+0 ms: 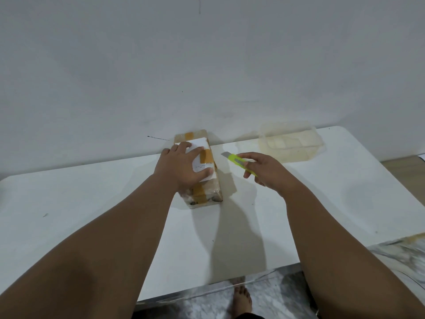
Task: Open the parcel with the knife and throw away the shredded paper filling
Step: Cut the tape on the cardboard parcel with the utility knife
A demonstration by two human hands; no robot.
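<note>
Pressing down on the parcel (202,171), the left hand (181,168) lies flat across its top, fingers (184,147) spread wide over the white label (202,157) and thumb at the label's near edge, holding nothing but pinning the box so that, by my reading, it will not slide when the blade meets the tape (207,155). The parcel sits on the white surface (92,203) toward its far edge, close to the wall (207,65), with its long axis running away from the person; brown tape runs lengthwise along the top and down over the near end, and that seam is probably where the cut should go. The right hand (268,172) hovers just beside the parcel's right side, apart from it, its fingers (249,173) closed round the green knife (241,163) with the short blade out and pointing up and left toward the box. The blade is not touching the cardboard, so I judge the cut has not begun and the parcel is sealed. Holding the knife angled away from the bracing hand seems sensible, yet the left fingers cover part of the taped line, and they may need to shift aside before the blade travels there. A clear plastic container (289,143) rests further right on the surface, well apart from both hands; whether it is meant for the paper filling I cannot tell, and no filling is visible yet
</note>
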